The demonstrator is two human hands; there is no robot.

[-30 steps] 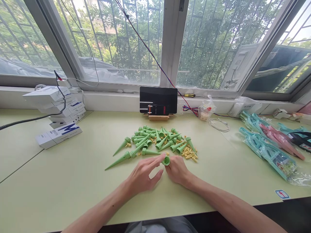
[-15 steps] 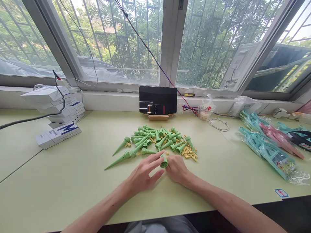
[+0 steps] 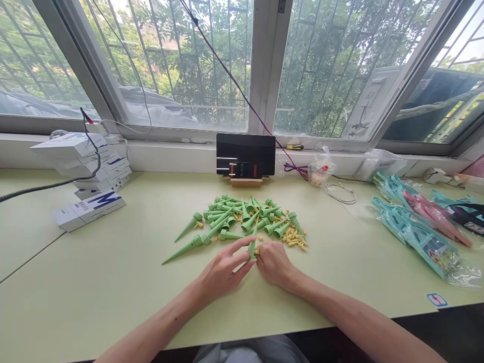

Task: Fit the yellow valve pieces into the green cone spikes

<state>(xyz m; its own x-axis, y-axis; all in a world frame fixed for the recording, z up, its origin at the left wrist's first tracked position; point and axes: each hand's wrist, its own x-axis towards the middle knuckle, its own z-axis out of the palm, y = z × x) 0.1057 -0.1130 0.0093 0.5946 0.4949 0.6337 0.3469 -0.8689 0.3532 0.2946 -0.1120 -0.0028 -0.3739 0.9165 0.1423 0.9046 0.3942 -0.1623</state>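
My left hand (image 3: 227, 267) pinches a green plastic watering spike (image 3: 252, 246) between thumb and fingers, its narrow tip pointing away from me. Right beside it, my right hand (image 3: 275, 262) is closed, with a small yellow plastic valve (image 3: 257, 249) showing at its fingertips, close to the spike's side. The curled right fingers are mostly hidden behind the back of the hand. Beyond both hands lies a pile of green spikes (image 3: 223, 209), some with ribbed caps. Loose yellow valves (image 3: 295, 238) are heaped at the pile's right side.
A dark tablet (image 3: 245, 146) with a phone (image 3: 247, 170) before it stands at the back. White boxes (image 3: 91, 209) are stacked on the left. On the right lie bagged teal and pink plastic tools (image 3: 416, 234), a coiled white cable (image 3: 342, 194) and a plastic bag (image 3: 320, 169).
The green spike has turned in my left hand, so its open end no longer faces me. My left thumb has closed on it, and the yellow valve at my right fingertips has come into view.
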